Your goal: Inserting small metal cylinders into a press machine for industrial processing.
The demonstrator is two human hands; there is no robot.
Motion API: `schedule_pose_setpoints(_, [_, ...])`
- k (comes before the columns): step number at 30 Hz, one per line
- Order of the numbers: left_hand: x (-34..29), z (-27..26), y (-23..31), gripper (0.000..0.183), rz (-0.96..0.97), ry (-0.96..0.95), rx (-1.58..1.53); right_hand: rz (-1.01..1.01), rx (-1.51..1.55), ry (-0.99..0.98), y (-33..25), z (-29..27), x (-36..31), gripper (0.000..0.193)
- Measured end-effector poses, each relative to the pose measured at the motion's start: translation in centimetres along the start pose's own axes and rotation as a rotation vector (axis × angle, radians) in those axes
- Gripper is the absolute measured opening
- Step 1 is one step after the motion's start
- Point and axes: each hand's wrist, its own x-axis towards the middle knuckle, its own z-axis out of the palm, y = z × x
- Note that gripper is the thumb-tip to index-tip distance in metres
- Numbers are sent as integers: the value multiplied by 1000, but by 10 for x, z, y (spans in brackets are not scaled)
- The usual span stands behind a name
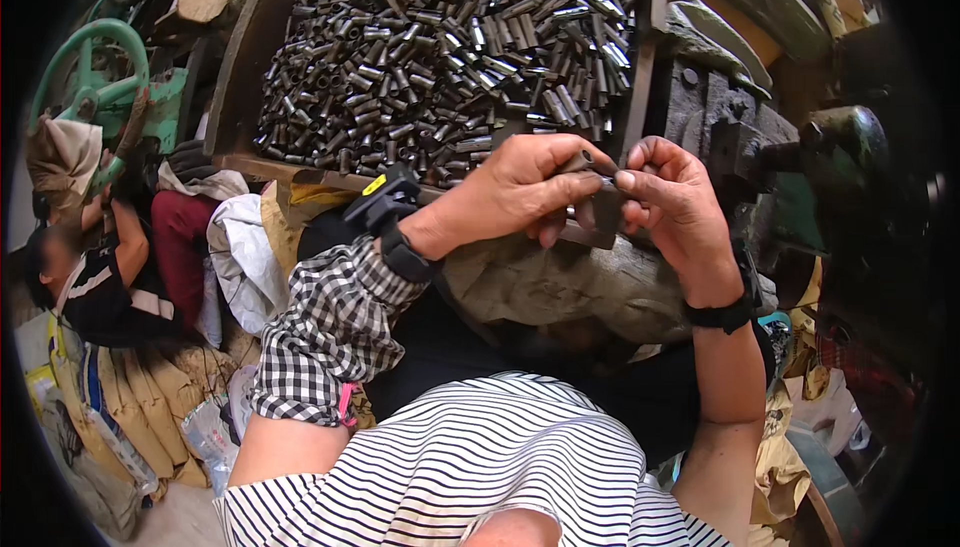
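Note:
My left hand (pixel 520 187) is closed round a short metal tube (pixel 577 161), one open end showing between thumb and forefinger. Close beside it, my right hand (pixel 675 197) pinches thumb against fingers near the left fingertips; what it grips is mostly hidden. Both hands are over the near right corner of a wooden tray (pixel 234 77). A heap of short metal tubes (pixel 430 57), dark and shiny, fills that tray.
Dark, greasy machinery (pixel 740 117) stands to the right of the tray. A green handwheel (pixel 100 67) is at the far left. Below it another person (pixel 110 267) is at work beside stacked tan sacks (pixel 140 397). Pale cloth (pixel 550 282) hangs below my hands.

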Motion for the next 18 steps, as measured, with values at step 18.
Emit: schedule_pose_setpoints(18, [8,2,-12,18,-65,74,-226,-261,-274,15,6,2,-2,14])
